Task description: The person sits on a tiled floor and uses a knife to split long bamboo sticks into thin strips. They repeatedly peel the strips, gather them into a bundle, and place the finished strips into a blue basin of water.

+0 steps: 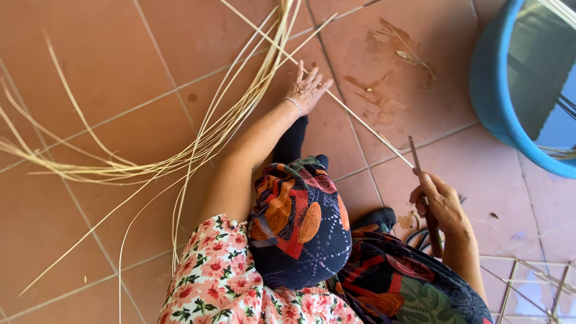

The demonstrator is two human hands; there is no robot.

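My left hand (309, 87) is stretched out ahead, fingers spread, lying on the tiled floor over a long thin pale cane strip (360, 120). That strip runs diagonally from the top centre toward my right side. My left hand sits just right of a bundle of long pale cane strips (198, 144), which fans out leftward across the floor. My right hand (441, 204) is closed around the dark handle of a knife (415, 155), whose narrow blade points away from me, its tip close to the near end of the diagonal strip. A patterned headscarf and floral sleeve fill the lower centre.
A large blue tub (489, 90) holding water and soaking strips stands at the top right. A partly woven lattice of strips (528, 282) lies at the bottom right. Wet stains and cane scraps (408, 57) mark the terracotta tiles ahead.
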